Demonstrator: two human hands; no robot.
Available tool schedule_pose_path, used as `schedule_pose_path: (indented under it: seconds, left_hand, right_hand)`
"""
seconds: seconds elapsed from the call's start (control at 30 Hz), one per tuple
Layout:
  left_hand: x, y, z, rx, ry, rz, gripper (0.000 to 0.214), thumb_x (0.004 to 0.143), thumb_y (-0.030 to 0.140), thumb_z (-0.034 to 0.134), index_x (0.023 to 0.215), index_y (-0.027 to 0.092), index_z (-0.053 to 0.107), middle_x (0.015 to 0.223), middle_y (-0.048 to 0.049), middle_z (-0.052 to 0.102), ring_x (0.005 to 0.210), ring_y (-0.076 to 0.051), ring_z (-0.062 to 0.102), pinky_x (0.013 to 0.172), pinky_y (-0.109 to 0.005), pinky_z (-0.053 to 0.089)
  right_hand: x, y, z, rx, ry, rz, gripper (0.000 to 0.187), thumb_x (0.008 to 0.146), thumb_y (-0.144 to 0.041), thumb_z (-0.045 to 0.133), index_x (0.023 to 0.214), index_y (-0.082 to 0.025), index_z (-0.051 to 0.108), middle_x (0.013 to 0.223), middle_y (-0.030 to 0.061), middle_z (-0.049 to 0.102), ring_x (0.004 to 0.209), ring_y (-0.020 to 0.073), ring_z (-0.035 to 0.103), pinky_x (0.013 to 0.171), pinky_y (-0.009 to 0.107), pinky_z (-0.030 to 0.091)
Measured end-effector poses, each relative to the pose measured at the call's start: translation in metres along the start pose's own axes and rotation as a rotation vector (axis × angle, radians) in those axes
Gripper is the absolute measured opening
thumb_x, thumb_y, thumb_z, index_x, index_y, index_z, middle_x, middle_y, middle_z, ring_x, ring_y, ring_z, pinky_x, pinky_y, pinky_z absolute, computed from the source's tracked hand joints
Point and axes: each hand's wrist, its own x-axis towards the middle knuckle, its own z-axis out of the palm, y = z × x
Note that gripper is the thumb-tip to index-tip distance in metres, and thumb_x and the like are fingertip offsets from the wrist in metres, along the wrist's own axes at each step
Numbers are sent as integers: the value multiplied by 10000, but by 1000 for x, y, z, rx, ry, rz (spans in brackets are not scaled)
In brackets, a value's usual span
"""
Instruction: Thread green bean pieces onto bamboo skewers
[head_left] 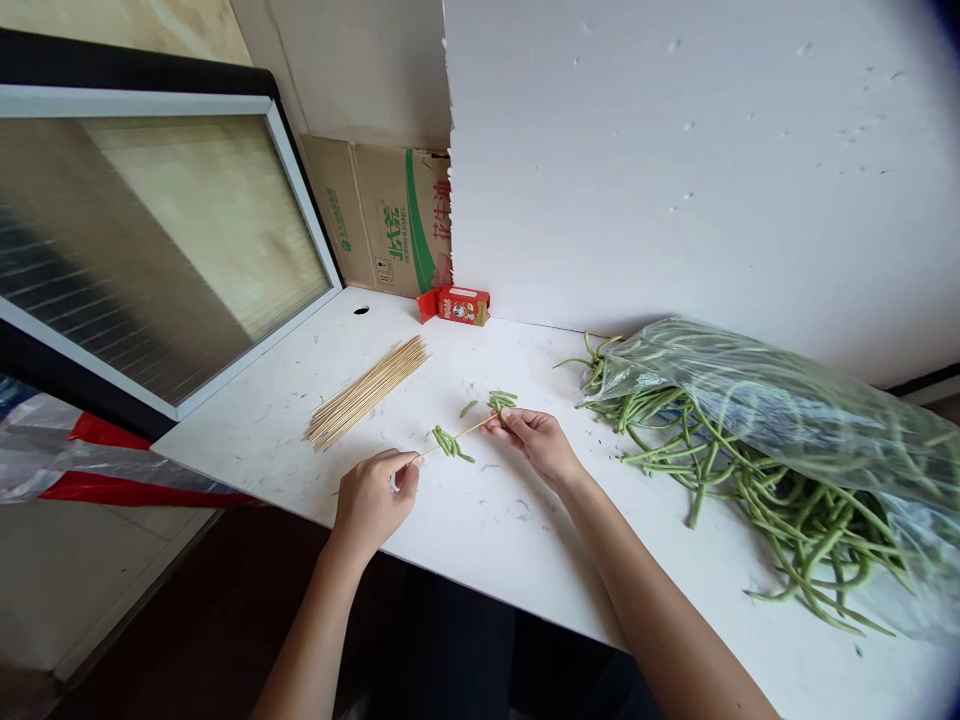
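Observation:
My left hand (371, 497) pinches the near end of a thin bamboo skewer (472, 430) that slants up to the right. Several short green bean pieces (450, 443) are threaded on its middle. My right hand (534, 436) holds the far end of the skewer together with a small bundle of cut bean pieces (502, 401). One loose bean piece (469, 408) lies on the white counter (495, 520) just beyond the skewer.
A bundle of bare bamboo skewers (367, 391) lies left of my hands. Long green beans (757, 480) spill from a clear plastic bag (787, 400) at right. A small red carton (461, 305) and a cardboard box (390, 215) stand at the back. A glass-topped cabinet (150, 240) is at left.

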Motion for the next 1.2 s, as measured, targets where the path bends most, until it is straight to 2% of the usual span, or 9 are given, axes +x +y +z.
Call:
schedule_pose_path:
  seconds: [0.1,0.3,0.43,0.57,0.7,1.03,1.2]
  left_hand:
    - [0,-1,-1,-39,11,-8,298,993,338,526,971,253,812,864,-45,785,754,-171,658,687,-265,449]
    - [0,-1,2,-47,18,-5,300,991,344,527,918,242,800,809,-35,764,705,-156,612,666,-255,429]
    - [0,3,5,-15,40,10,302,992,327,516,933,247,801,803,-44,755,727,-165,636,666,-256,425]
    - [-2,7,8,39,70,37,282,972,292,525,963,263,806,785,-47,740,746,-177,651,673,-260,429]
    - [-2,8,11,63,87,63,285,983,292,517,979,262,800,759,-46,719,743,-182,650,685,-263,434]
    - [-4,9,15,91,127,87,298,1029,299,496,1013,259,791,802,-41,730,773,-175,668,702,-271,435]
    - [-4,9,16,80,135,88,298,1032,303,496,1002,259,789,792,-39,727,771,-177,671,717,-274,444]
  right_hand:
    - [0,3,2,-8,41,-39,418,742,-580,897,881,-191,836,935,69,821,922,202,769,980,337,591]
    - [0,6,3,6,107,-78,370,765,-528,898,887,-183,839,943,82,825,911,190,764,962,314,591]
    - [0,7,2,27,140,-60,370,751,-515,909,881,-178,829,933,87,827,878,197,771,870,318,627]
    - [0,8,1,57,185,24,388,729,-506,927,895,-172,821,986,106,834,964,235,786,802,309,648]
    - [1,9,0,115,186,75,400,703,-490,950,904,-173,813,1032,115,837,1014,251,793,803,298,660]
    - [1,14,2,188,201,81,368,723,-463,949,914,-184,805,1071,106,834,1063,248,788,861,305,673]
    - [0,13,5,207,199,70,376,751,-456,930,950,-162,809,1094,123,830,1035,220,795,859,257,656]
